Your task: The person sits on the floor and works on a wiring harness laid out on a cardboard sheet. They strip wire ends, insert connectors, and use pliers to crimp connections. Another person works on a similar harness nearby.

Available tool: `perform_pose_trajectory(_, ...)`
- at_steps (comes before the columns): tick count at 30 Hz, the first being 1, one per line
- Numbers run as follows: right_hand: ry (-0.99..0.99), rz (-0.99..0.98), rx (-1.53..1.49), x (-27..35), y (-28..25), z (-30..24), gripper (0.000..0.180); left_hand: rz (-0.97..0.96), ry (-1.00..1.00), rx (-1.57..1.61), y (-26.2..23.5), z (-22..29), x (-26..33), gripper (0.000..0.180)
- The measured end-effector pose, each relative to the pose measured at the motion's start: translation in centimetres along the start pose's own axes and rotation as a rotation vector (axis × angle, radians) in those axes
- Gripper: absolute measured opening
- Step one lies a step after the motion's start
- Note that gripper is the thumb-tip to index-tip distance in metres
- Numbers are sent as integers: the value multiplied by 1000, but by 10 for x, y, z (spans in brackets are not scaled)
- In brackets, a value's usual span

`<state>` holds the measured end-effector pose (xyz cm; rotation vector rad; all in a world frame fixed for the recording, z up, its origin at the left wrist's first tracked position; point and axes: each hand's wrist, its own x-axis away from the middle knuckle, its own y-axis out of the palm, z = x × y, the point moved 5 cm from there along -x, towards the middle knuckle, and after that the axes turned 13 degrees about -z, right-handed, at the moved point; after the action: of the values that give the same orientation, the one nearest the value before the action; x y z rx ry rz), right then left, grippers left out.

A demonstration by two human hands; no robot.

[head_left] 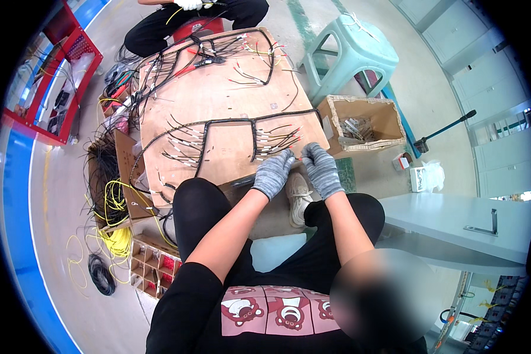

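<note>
Wire harness (230,127) work is going on across a plywood tabletop (218,88) that is sitting low in front of the seated person. This black-sleeved loom is lying on the near half of the board, with many short branch wires fanning out from it, most of them already carrying white tags near their ends. Both hands are wearing grey knit gloves and are meeting at the board's near right edge: the left hand (273,173) and the right hand (321,169) are pinching their fingers narrowly together around a thin red-tipped wire end (300,157), though what exactly is between them is too small to tell.

Judging by the layout, the routing and sleeving are looking largely finished, and the end-by-end work on the branches is what seems to be left.

Counting: two harnesses are lying on the board, the second harness (230,50) at the far end, where another person's gloved hand (189,5) is working. One green plastic stool (354,53) and one cardboard box (364,121) of small parts are standing to the right.
</note>
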<state>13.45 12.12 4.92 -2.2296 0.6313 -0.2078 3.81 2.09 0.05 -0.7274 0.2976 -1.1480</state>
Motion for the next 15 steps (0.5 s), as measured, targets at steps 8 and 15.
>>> perform_pose_trajectory(8, 43, -116, -9, 1, 10, -10, 12, -1, 35, -54, -1, -3, 9, 35)
perform_pose_trajectory(15, 56, 21, 163, 20, -12, -11, 29, 2, 103, 320, -12, 21, 50, 30)
